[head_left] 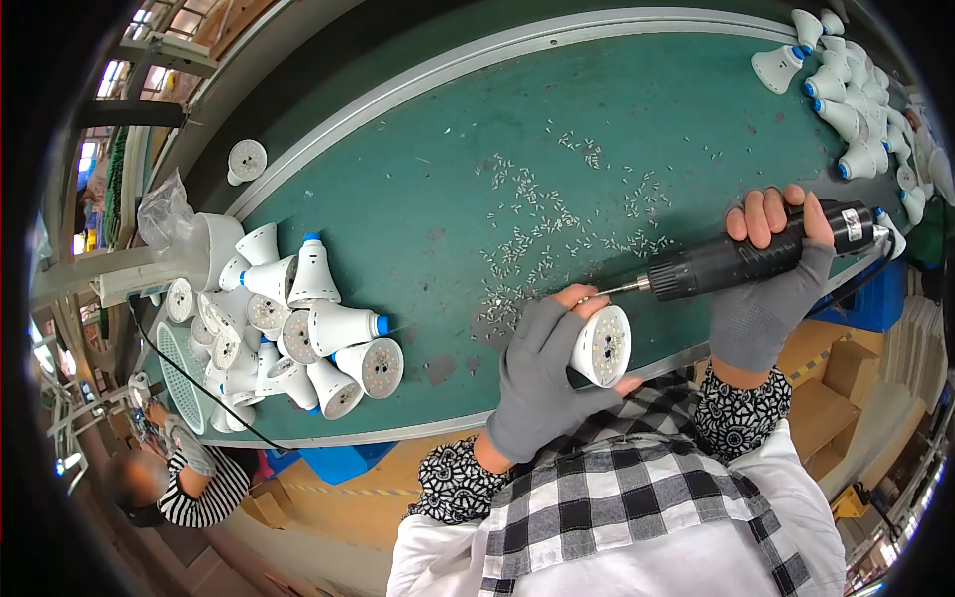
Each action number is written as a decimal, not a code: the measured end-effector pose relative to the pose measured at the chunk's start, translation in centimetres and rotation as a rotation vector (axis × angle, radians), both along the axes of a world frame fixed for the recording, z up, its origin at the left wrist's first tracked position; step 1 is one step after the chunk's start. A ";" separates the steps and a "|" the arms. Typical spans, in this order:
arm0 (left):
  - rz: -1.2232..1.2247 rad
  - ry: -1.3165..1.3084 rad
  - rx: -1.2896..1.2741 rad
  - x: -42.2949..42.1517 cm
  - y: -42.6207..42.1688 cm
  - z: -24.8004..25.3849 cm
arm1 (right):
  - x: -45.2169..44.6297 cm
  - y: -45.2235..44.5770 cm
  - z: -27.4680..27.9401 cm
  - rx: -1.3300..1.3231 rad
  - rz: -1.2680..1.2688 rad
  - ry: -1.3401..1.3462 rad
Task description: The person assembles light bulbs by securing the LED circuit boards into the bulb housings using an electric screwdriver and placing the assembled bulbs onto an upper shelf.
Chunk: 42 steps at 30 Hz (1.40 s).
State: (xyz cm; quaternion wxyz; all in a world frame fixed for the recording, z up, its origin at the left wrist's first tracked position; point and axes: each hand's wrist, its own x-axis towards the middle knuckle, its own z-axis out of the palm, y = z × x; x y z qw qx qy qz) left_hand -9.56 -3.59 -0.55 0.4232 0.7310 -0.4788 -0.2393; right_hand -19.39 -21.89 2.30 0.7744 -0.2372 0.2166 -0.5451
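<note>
My right hand (771, 259), in a grey fingerless glove, is wrapped round a black electric screwdriver (718, 261). Its thin metal bit points left, the tip close to the fingertips of my left hand (545, 358). That gloved left hand grips a white LED bulb (603, 346), its round face of small LEDs turned toward me. Thumb and fingers lie around the bulb's edge. At the bit's tip, my left fingertips are pinched together; whether a screw is between them is too small to tell. Many tiny screws (532, 214) lie scattered on the green work surface (428, 249) beyond my hands.
To the left is a pile of white bulbs (298, 333), some with blue caps, beside a green perforated basket (182, 373). More bulbs (846, 99) are heaped at far right. One bulb (247, 159) lies past the metal rail. A co-worker (189, 478) in stripes is at lower left.
</note>
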 end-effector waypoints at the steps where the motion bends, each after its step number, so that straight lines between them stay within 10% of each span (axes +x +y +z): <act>1: -0.005 -0.027 -0.004 0.0 0.0 -0.1 | 0.0 0.2 0.1 -0.034 0.013 0.005; 42: -0.039 0.152 0.056 0.7 0.2 0.2 | -0.8 0.5 2.5 -0.251 0.086 -0.016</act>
